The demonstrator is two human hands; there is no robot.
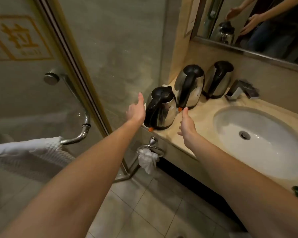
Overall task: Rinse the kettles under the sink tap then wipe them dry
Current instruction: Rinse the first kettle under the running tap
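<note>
Left hand: I see my left hand [136, 111] stretched out flat, fingers straight and slightly apart, thumb raised, palm turned toward the nearest kettle. It grips nothing. It hovers just past the counter's left end, and I cannot tell whether it touches the kettle's handle.

Right hand: my right hand [187, 123] is also spread and holds nothing, fingers relaxed and thumb pointing up. It hangs over the counter's front edge, just right of the nearest kettle.

Nearest kettle: the nearest kettle [163, 110] is steel with a black lid and handle. It stands upright at the front-left corner of the counter [201, 114], between my two hands, handle toward me.

Middle kettle: the middle kettle [190, 88] stands upright just behind the nearest one, along the left end. My right thumb tip is close to the orange tab at its base.

Far kettle: the far kettle [217, 79] stands near the back edge, beside the middle one.

Sink: the sink [265, 143] is a white oval basin set into the counter right of the kettles, drain visible.

Tap: the tap [241, 90] sits at the back edge, between the far kettle and the basin.

Cloth: a crumpled white cloth [147, 159] hangs from a ring below the counter's left end.

Towel: a white towel [24, 152] is draped over the handle of the shower door [110, 48].

Mirror: the mirror [265, 23] above the back edge reflects both hands and one kettle.
</note>
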